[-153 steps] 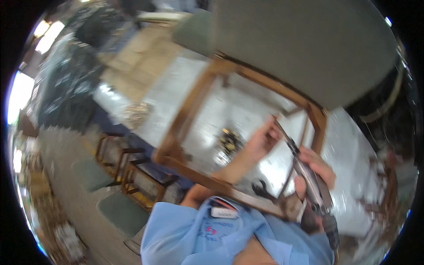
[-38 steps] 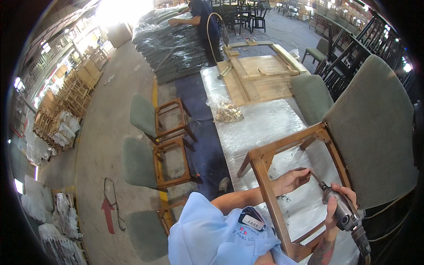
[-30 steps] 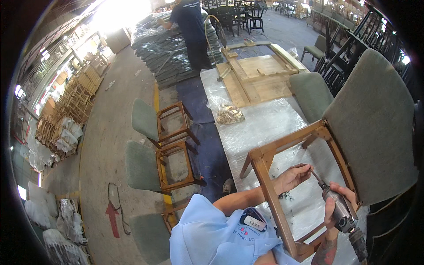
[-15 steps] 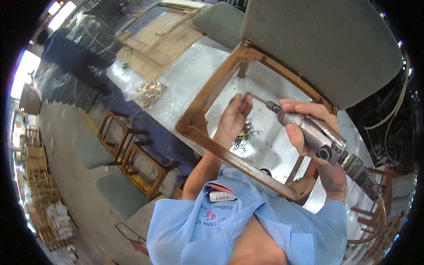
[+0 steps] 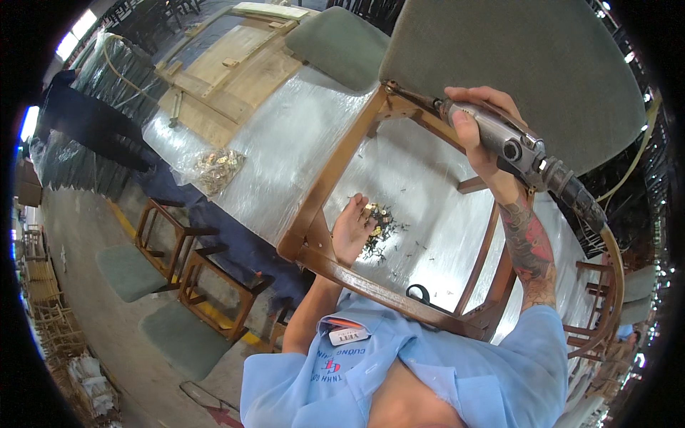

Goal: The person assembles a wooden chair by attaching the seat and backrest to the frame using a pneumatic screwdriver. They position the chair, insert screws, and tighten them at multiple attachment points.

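My right hand (image 5: 485, 132) is wrapped round a silver air screwdriver (image 5: 503, 139) with a hose at its tail. The driver's bit points left and meets the far corner of a brown wooden chair frame (image 5: 342, 160), beside the grey-green upholstered back (image 5: 514, 64). Through the frame's opening reaches my left hand (image 5: 352, 230), open, its fingers loosely bent and apart. It is at the left edge of a pile of black screws and brass-coloured fittings (image 5: 382, 228) on the table; whether any small screw lies in its palm I cannot tell.
The table (image 5: 267, 150) is covered in clear film. On it lie a bag of brass-coloured fittings (image 5: 215, 170), a plywood jig (image 5: 232, 75) and another grey-green seat (image 5: 339, 46). Chairs (image 5: 221, 285) stand on the floor at left. A person (image 5: 85, 118) stands far left. An air hose (image 5: 614, 285) hangs at right.
My right hand has swung the driver up and away from my left hand, bringing its bit to the frame's far corner. My left hand has dropped back toward the screw pile and opened.
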`<state>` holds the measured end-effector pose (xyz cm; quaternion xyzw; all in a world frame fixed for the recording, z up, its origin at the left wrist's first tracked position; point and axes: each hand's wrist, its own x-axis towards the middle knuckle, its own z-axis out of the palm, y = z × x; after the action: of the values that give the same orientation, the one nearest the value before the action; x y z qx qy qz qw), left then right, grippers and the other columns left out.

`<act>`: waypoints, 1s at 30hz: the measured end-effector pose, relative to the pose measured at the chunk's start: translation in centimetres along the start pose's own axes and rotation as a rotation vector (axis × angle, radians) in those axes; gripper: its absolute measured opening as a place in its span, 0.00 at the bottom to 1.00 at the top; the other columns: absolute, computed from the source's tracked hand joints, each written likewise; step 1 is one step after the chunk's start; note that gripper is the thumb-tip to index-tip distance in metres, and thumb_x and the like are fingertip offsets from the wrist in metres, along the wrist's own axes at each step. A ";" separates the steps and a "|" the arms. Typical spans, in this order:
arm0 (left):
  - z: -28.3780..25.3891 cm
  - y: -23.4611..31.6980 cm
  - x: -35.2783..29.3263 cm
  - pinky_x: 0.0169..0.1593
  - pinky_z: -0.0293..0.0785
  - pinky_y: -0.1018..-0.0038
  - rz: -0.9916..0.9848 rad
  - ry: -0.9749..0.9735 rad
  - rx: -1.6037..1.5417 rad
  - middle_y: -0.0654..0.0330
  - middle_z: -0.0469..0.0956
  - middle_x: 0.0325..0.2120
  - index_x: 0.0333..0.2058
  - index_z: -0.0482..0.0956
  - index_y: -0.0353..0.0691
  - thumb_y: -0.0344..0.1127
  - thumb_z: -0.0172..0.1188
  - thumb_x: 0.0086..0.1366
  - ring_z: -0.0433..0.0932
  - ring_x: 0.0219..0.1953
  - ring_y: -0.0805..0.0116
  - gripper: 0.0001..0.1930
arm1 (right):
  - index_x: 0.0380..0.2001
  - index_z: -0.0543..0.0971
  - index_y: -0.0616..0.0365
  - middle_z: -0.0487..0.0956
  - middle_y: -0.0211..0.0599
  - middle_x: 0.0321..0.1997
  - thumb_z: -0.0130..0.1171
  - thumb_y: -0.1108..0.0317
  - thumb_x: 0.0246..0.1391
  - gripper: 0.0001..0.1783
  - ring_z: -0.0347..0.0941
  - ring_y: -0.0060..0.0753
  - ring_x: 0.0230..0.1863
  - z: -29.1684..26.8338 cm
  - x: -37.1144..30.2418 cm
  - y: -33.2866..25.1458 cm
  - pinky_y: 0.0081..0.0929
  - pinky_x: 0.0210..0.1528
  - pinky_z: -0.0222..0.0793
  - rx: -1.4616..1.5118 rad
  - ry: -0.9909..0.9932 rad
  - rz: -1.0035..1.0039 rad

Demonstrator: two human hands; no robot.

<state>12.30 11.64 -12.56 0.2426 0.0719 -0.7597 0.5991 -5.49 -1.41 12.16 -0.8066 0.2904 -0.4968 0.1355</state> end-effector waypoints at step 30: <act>-3.5 -1.6 4.2 0.46 0.73 0.75 -0.160 -0.025 -0.040 0.63 0.78 0.33 0.41 0.76 0.39 0.35 0.57 0.71 0.75 0.36 0.75 0.06 | 0.42 0.75 0.57 0.85 0.41 0.38 0.66 0.65 0.56 0.15 0.82 0.28 0.41 2.4 8.3 4.0 0.25 0.43 0.79 0.130 -0.195 0.154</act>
<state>11.12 9.85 -17.82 0.2146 0.0986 -0.8064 0.5422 -1.94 -9.79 15.03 -0.8160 0.3040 -0.4218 0.2525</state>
